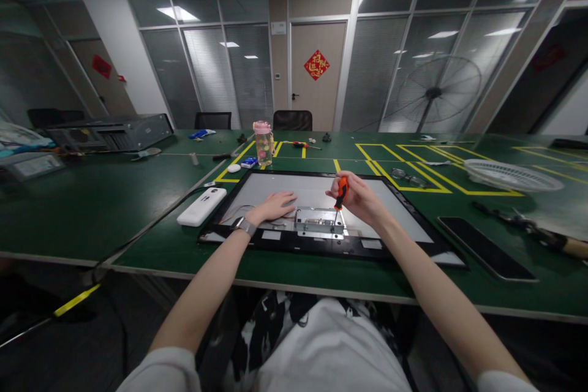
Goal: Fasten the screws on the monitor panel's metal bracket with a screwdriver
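Observation:
A flat display panel (390,211) with a black frame and pale back lies on the green table in front of me. On its near middle sits a metal bracket (316,220). My right hand (351,193) is closed around an orange and black screwdriver (341,191), held upright with its shaft pointing down at the right end of the bracket. Whether the tip sits in a screw is too small to tell. My left hand (275,205) lies flat on the panel, fingers stretched out, just left of the bracket. Thin wires (234,214) run beside that wrist.
Left of the panel lies a white power bank (202,206); behind it stands a pink-lidded bottle (263,144). Right of it are a black phone (487,248), glasses (408,178) and a white basket (512,175). Another screwdriver (301,144) lies farther back. A computer case (113,133) stands far left.

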{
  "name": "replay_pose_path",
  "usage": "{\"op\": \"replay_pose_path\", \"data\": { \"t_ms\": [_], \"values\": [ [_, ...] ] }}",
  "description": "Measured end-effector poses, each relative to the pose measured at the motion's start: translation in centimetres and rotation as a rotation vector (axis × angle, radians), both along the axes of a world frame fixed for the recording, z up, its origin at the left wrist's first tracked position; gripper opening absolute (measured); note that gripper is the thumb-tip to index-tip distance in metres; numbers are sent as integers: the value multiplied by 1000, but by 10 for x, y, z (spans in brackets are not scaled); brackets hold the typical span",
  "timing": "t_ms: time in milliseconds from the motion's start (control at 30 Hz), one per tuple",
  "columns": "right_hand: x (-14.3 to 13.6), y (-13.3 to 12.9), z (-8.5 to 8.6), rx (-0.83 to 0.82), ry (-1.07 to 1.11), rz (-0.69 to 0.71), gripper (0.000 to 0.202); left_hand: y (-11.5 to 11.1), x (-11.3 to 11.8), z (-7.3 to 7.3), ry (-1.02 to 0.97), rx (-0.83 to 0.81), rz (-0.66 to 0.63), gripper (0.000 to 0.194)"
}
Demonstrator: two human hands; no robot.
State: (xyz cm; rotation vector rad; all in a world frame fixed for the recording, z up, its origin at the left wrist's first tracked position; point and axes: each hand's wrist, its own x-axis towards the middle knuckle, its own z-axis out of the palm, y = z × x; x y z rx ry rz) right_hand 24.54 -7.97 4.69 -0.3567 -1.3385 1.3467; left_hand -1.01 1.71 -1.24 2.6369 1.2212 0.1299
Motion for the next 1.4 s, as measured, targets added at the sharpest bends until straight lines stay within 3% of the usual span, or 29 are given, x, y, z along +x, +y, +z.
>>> {"op": "replay_pose_path", "data": {
  "t_ms": [200,933,1400],
  "values": [
    [-2,0,1,-13,28,43,20,0,0,0,-2,-2,-1,56],
    [0,1,1,-4,14,-54,23,-2,-1,2,-1,-4,-8,56],
    [-1,-1,0,17,3,5,26,-3,1,3,10,4,1,56]
  ]
}}
